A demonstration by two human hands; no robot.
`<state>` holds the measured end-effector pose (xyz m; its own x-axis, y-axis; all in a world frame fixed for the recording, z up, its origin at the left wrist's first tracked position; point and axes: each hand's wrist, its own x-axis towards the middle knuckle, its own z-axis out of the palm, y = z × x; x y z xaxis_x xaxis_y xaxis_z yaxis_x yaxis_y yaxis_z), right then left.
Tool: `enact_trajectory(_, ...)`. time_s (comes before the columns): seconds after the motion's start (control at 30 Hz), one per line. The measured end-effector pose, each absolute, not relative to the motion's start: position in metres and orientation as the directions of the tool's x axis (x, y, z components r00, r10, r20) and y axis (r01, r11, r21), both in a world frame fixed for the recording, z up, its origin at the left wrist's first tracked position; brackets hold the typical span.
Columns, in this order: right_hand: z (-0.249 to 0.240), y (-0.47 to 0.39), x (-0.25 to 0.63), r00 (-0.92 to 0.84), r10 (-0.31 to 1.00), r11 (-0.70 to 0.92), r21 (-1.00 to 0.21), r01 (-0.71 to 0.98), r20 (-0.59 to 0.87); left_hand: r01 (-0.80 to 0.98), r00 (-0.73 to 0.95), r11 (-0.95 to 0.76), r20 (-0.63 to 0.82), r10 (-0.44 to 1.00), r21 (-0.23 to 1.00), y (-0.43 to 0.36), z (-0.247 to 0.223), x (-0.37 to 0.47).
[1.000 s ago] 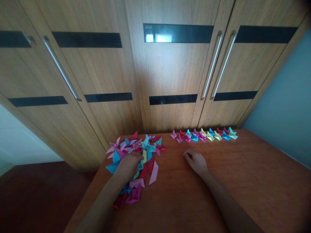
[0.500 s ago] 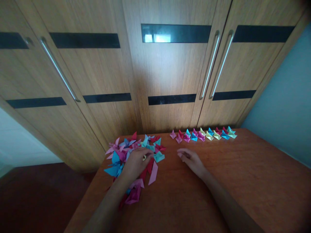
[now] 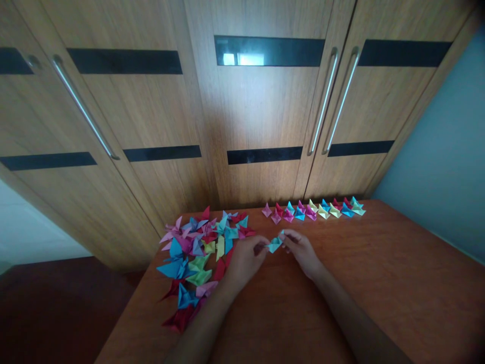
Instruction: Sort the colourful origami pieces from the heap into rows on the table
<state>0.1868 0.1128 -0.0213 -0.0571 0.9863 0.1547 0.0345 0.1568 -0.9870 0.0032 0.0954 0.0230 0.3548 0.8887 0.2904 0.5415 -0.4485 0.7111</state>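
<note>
A small mint-green origami boat (image 3: 275, 244) is held above the wooden table (image 3: 288, 313), between my two hands. The fingers of my left hand (image 3: 248, 258) pinch its left end. At its right end, my right hand (image 3: 301, 251) pinches the other tip. Left of my left hand lies a loose pile of folded paper pieces (image 3: 197, 276) in blue, pink, red, green, yellow and purple; my left hand and forearm hide part of it. Along the back edge stand two rows of small paper boats (image 3: 299, 214) in mixed colours.
Behind the table rises a wooden wardrobe (image 3: 257, 111) with dark strips and long metal handles (image 3: 341, 101). A blue-grey wall (image 3: 435, 167) borders the right side. On the left the table's edge drops to a dark floor (image 3: 76, 303).
My left hand has moved right from the pile, carrying the mint-green boat toward my right hand. My right hand has closed on its other end. The view has shifted slightly.
</note>
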Motion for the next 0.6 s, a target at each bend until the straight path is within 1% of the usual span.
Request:
enact_trajectory(0.07,-0.026,0.116,0.19,-0.022,0.99,0.141,-0.99,-0.012,0.141,0.491,0.354,-0.421,0.268,0.896,0.763,0.098,0.022,0.007)
enact_trajectory(0.13,-0.032,0.12,0.193,0.025,0.991,0.132,-0.991,-0.037,0.132,0.507,0.352,-0.418,0.262,0.899,0.754,0.102,0.022,0.011)
enact_trajectory(0.17,-0.035,0.122,0.195,0.055,0.99,0.129,-0.991,-0.03,0.127,0.559,0.355,-0.428,0.262,0.897,0.71,0.105,0.022,0.013)
enact_trajectory(0.2,-0.038,0.125,0.197,0.086,0.989,0.125,-0.992,-0.008,0.124,0.63,0.359,-0.438,0.26,0.896,0.641,0.108,0.023,0.015)
enact_trajectory(0.27,-0.045,0.13,0.202,0.136,0.983,0.118,-0.991,0.064,0.126,0.763,0.367,-0.439,0.241,0.899,0.475,0.117,0.024,0.019)
enact_trajectory(0.33,-0.051,0.134,0.206,0.145,0.98,0.117,-0.983,0.141,0.137,0.837,0.366,-0.418,0.207,0.907,0.354,0.127,0.024,0.025)
enact_trajectory(0.5,-0.058,0.137,0.208,0.056,0.98,0.167,-0.938,0.305,0.193,0.901,0.342,-0.363,0.125,0.931,0.238,0.151,0.015,0.042)
enact_trajectory(0.6,-0.059,0.138,0.208,0.034,0.975,0.191,-0.913,0.361,0.218,0.916,0.346,-0.357,0.093,0.934,0.184,0.161,0.01,0.05)
